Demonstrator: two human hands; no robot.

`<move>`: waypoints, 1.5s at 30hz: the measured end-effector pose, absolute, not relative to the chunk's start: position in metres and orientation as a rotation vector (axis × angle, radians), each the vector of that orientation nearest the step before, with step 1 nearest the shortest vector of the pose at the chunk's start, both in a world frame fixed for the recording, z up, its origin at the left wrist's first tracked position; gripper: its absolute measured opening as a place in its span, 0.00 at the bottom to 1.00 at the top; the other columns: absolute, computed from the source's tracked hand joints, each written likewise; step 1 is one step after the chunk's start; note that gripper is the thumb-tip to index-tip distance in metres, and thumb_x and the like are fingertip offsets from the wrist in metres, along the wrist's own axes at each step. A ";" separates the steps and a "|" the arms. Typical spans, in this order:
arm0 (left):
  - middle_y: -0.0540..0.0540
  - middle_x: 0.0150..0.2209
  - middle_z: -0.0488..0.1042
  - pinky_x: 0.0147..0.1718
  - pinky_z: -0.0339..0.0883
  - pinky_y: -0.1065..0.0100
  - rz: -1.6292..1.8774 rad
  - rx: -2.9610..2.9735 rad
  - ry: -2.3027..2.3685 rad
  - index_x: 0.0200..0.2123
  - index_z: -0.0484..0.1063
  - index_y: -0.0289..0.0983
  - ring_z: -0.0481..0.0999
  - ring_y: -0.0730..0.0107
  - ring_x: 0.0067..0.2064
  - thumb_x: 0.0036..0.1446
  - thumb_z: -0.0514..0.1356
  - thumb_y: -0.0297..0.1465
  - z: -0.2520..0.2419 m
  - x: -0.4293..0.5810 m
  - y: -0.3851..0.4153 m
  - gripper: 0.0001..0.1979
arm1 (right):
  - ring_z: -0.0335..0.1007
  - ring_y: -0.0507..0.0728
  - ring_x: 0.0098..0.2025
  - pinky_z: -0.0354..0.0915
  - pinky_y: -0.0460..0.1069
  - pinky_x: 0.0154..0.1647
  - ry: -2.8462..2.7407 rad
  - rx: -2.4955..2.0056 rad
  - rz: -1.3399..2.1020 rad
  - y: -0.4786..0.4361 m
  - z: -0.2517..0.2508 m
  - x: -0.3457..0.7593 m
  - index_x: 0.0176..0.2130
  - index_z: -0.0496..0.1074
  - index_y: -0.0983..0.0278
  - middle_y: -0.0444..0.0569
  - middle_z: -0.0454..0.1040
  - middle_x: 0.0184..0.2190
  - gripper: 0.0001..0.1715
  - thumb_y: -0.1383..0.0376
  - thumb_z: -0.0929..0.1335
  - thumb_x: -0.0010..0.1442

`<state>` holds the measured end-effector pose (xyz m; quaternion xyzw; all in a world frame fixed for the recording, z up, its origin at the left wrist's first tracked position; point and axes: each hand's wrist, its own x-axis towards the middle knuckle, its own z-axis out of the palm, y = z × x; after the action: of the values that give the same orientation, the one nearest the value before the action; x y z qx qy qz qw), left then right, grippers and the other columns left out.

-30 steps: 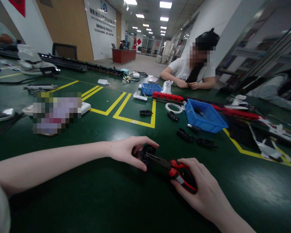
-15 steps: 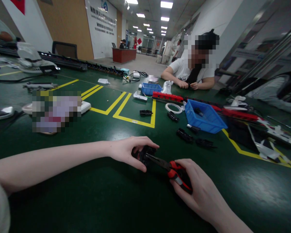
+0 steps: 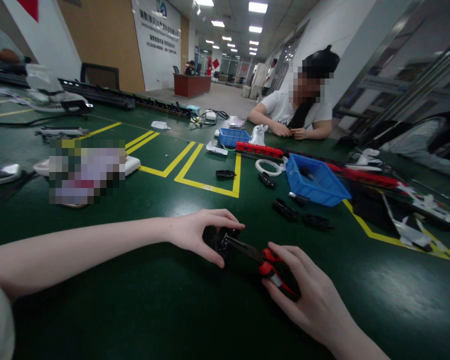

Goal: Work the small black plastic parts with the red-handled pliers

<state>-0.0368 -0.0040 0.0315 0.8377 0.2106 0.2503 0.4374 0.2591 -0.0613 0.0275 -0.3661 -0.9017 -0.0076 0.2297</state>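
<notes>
My left hand (image 3: 200, 232) curls its thumb and fingers around a small black part (image 3: 222, 241), whose exact kind is unclear. In my right hand (image 3: 303, 280) are long-nose pliers (image 3: 266, 262) with red and black handles. The tips of the pliers reach into the black part between my left thumb and fingers. Whether the jaws are closed on anything in it is too small to see. Beyond my hands, several loose black parts lie on the green table, among them one black piece (image 3: 285, 209) and another at its right (image 3: 317, 221).
A blue bin (image 3: 315, 187) stands to the right, near a white ring (image 3: 268, 167) and a red strip (image 3: 260, 149). A smaller blue bin (image 3: 233, 137) is farther back. Yellow tape (image 3: 208, 188) marks the tabletop. Across the table sits a co-worker (image 3: 303, 115).
The black part has turned slightly within my left fingers, with the plier tips still at it. Both hands have stayed almost in place.
</notes>
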 end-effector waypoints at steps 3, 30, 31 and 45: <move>0.41 0.59 0.65 0.60 0.60 0.52 0.627 2.093 0.523 0.63 0.63 0.44 0.66 0.54 0.60 0.46 0.72 0.34 0.030 -0.037 -0.003 0.40 | 0.73 0.58 0.44 0.73 0.50 0.38 -2.514 -0.966 -0.048 -0.061 0.029 0.259 0.64 0.57 0.60 0.56 0.72 0.47 0.33 0.61 0.65 0.62; 0.39 0.55 0.69 0.53 0.67 0.56 0.599 2.081 0.581 0.60 0.67 0.41 0.73 0.55 0.54 0.43 0.74 0.35 0.026 -0.038 -0.001 0.39 | 0.72 0.57 0.42 0.72 0.49 0.34 -2.614 -0.912 -0.128 -0.066 0.033 0.252 0.64 0.61 0.58 0.56 0.72 0.46 0.30 0.63 0.64 0.64; 0.39 0.55 0.69 0.53 0.67 0.56 0.603 2.073 0.588 0.60 0.67 0.41 0.73 0.56 0.53 0.44 0.73 0.35 0.026 -0.038 -0.002 0.39 | 0.72 0.57 0.42 0.72 0.49 0.34 -2.615 -0.915 -0.115 -0.067 0.033 0.251 0.64 0.61 0.59 0.56 0.72 0.46 0.30 0.63 0.63 0.64; 0.40 0.58 0.68 0.57 0.63 0.56 0.681 2.092 0.537 0.61 0.65 0.41 0.69 0.55 0.58 0.45 0.73 0.34 0.032 -0.036 -0.004 0.39 | 0.71 0.59 0.46 0.73 0.51 0.41 -2.541 -0.974 -0.065 -0.067 0.029 0.250 0.67 0.51 0.61 0.56 0.70 0.49 0.35 0.61 0.63 0.65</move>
<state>-0.0355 -0.0041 0.0324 0.8364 0.2145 0.2722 0.4246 0.2500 -0.0672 0.0290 -0.3500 -0.9130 -0.0233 0.2081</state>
